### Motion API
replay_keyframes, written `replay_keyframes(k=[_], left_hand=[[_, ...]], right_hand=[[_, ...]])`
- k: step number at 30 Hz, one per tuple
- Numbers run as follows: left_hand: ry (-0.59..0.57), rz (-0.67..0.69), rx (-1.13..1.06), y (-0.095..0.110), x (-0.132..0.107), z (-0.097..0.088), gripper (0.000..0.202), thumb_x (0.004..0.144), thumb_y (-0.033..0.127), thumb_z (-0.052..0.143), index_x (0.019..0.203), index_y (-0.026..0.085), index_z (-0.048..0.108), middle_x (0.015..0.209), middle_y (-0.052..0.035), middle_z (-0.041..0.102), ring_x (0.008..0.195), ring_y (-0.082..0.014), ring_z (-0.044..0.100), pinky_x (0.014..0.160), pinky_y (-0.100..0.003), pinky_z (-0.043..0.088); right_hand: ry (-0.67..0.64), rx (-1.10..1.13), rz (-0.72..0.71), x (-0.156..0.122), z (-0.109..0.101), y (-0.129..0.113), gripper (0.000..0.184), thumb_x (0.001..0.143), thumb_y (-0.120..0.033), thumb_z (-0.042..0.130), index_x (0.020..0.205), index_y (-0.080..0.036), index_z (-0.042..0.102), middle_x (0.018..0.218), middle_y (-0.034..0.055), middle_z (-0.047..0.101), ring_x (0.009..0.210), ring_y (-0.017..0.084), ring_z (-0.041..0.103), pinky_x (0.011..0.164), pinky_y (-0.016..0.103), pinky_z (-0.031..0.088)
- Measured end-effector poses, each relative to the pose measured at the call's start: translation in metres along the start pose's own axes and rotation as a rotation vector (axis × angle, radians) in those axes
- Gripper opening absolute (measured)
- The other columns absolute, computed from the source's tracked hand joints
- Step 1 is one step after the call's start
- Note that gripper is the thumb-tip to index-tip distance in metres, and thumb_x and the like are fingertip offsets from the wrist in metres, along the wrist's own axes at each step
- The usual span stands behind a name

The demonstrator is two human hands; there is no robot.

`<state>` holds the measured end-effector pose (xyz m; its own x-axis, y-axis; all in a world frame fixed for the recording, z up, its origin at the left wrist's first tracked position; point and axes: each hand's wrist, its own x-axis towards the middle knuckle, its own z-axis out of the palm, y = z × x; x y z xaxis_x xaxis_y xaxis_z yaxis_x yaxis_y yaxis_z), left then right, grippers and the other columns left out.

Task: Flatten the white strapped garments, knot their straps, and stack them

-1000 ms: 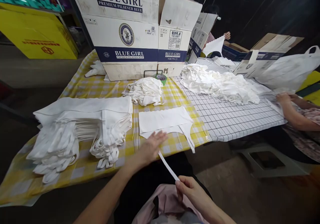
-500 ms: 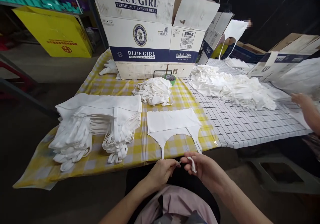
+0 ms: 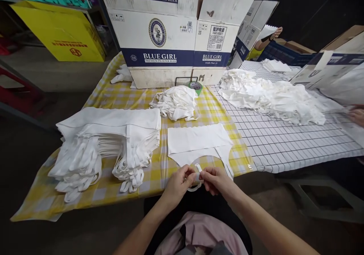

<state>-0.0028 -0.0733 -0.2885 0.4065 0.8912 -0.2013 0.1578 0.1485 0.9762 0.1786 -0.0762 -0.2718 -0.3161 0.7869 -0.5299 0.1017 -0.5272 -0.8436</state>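
Observation:
A white garment piece (image 3: 196,139) lies flat on the yellow checked tablecloth (image 3: 113,95) in front of me, its two narrow straps running toward the table's near edge. My left hand (image 3: 179,181) and my right hand (image 3: 214,179) meet at that edge, both pinched on the left white strap (image 3: 197,169), which curls into a small loop between them. To the left stands a tall stack of folded white pieces (image 3: 110,137) with straps hanging over its front. A loose heap of white pieces (image 3: 176,102) sits just beyond the flat one.
A large open Blue Girl carton (image 3: 170,35) stands at the back, with a green tape roll (image 3: 195,86) at its foot. On the grid-patterned cloth (image 3: 284,141) to the right lies a long pile of white pieces (image 3: 273,97). Other people's hands work at the far right (image 3: 356,115) and back (image 3: 277,31).
My hands have moved up from my lap to the table's edge, and the strap between them is now curled into a loop. The person at the back has lowered the white piece.

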Motion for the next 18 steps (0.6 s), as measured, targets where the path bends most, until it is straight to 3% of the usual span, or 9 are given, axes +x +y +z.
replay_keyframes(k=[4, 8, 10, 14, 18], left_hand=[[-0.064, -0.114, -0.229, -0.004, 0.011, 0.002, 0.032, 0.083, 0.048, 0.045, 0.081, 0.017, 0.051, 0.065, 0.0012, 0.054, 0.056, -0.0113, 0.055, 0.045, -0.019, 0.043], [-0.086, -0.245, -0.378, -0.010, 0.007, 0.006, 0.030, 0.081, 0.045, 0.050, 0.074, 0.016, 0.048, 0.054, 0.0046, 0.048, 0.040, -0.0070, 0.048, 0.033, -0.014, 0.033], [-0.070, -0.302, -0.414, -0.014, 0.000, 0.009, 0.029, 0.080, 0.043, 0.052, 0.072, 0.016, 0.047, 0.051, 0.0063, 0.045, 0.037, -0.0058, 0.046, 0.031, -0.013, 0.029], [-0.044, -0.403, -0.500, -0.020, -0.019, 0.017, 0.033, 0.082, 0.046, 0.047, 0.068, 0.017, 0.043, 0.047, 0.0083, 0.040, 0.029, -0.0036, 0.041, 0.027, -0.012, 0.018], [-0.065, -0.530, -0.578, -0.023, -0.028, 0.023, 0.035, 0.083, 0.048, 0.043, 0.066, 0.017, 0.042, 0.043, 0.0088, 0.036, 0.026, -0.0053, 0.042, 0.025, -0.013, 0.018]], right_hand=[[-0.003, -0.168, -0.037, -0.002, 0.007, -0.009, 0.031, 0.083, -0.042, 0.049, 0.067, -0.016, 0.054, 0.044, -0.0082, 0.037, 0.038, 0.004, 0.028, 0.039, 0.019, 0.018], [0.067, -0.382, -0.145, -0.010, 0.013, -0.012, 0.024, 0.082, -0.028, 0.050, 0.061, -0.016, 0.049, 0.059, -0.0043, 0.042, 0.056, 0.008, 0.038, 0.051, 0.021, 0.029], [0.124, -0.424, -0.218, -0.015, 0.019, -0.008, 0.008, 0.076, -0.016, 0.052, 0.069, -0.017, 0.048, 0.069, -0.0031, 0.046, 0.066, 0.010, 0.043, 0.059, 0.022, 0.035], [0.131, -0.409, -0.326, -0.023, 0.036, 0.009, 0.034, 0.067, 0.000, 0.048, 0.094, -0.020, 0.045, 0.086, -0.0012, 0.051, 0.077, 0.012, 0.048, 0.070, 0.023, 0.040], [0.108, -0.553, -0.389, -0.022, 0.044, 0.027, 0.035, 0.075, 0.000, 0.041, 0.102, -0.021, 0.048, 0.092, 0.0027, 0.051, 0.081, 0.013, 0.050, 0.072, 0.024, 0.041]])
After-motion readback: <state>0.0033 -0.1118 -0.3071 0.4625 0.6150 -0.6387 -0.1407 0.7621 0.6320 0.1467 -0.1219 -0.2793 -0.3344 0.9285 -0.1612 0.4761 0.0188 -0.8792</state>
